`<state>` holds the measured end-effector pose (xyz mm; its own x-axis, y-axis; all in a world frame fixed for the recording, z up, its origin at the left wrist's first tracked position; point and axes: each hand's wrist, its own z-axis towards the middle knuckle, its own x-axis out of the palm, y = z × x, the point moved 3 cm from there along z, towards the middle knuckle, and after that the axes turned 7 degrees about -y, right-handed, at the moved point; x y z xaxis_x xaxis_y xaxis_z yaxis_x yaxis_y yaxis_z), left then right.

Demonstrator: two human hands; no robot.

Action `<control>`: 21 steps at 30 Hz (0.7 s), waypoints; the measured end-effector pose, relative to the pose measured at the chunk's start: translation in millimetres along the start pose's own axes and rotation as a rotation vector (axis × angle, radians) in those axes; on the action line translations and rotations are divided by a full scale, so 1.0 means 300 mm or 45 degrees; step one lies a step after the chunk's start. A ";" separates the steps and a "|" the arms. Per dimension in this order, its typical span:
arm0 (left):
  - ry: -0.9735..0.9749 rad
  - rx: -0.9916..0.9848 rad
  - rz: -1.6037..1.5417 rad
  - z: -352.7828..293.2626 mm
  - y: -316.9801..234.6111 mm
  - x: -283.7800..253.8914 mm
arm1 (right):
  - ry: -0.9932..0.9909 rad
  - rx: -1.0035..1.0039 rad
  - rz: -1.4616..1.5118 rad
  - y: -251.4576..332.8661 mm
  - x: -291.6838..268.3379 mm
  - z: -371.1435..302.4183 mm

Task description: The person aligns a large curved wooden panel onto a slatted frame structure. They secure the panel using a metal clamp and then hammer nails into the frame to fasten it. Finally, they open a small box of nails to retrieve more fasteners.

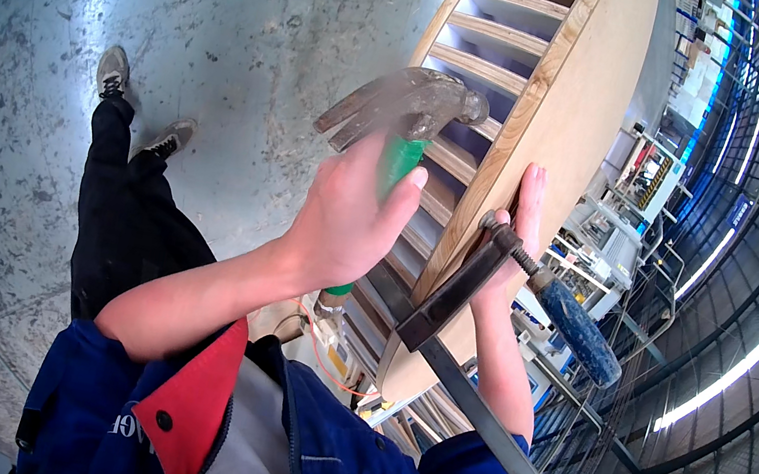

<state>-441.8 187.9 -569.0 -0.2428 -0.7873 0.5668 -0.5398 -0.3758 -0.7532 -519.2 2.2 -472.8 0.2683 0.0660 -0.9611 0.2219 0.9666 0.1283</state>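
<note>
My left hand [344, 206] is closed around the green handle of a claw hammer [410, 110]. The hammer's metal head points up above my fist, over the slats of a pale wooden frame [578, 120]. On the frame's broad side panel lies my right hand [530, 203], fingers stretched out and apart from the hammer. A bar clamp [461, 292] with a dark jaw, threaded screw and worn blue handle crosses in front of this hand and hides part of it. Its long steel bar runs down to the lower right.
Several plywood slats [502, 33] cross the frame like rungs. Legs in dark trousers [128, 193] with grey shoes stand on the scuffed grey floor [261, 44]. Machinery [602, 241] is beyond the panel, and an orange cord [319, 348] hangs below the hammer handle.
</note>
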 end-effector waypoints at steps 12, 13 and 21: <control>-0.021 0.022 0.107 0.066 -0.016 -0.056 | -0.054 0.066 0.002 -0.014 -0.003 -0.015; -0.025 0.015 0.091 0.077 -0.015 -0.060 | -0.064 0.082 0.022 -0.015 -0.007 -0.019; -0.184 -0.206 0.337 0.229 0.015 -0.279 | -0.223 0.411 -0.084 -0.019 -0.023 -0.045</control>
<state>-368.7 218.5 -642.9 -0.2811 -0.9125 0.2973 -0.5970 -0.0762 -0.7986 -534.8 -0.3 -470.2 0.3938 -0.0643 -0.9170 0.5208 0.8376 0.1649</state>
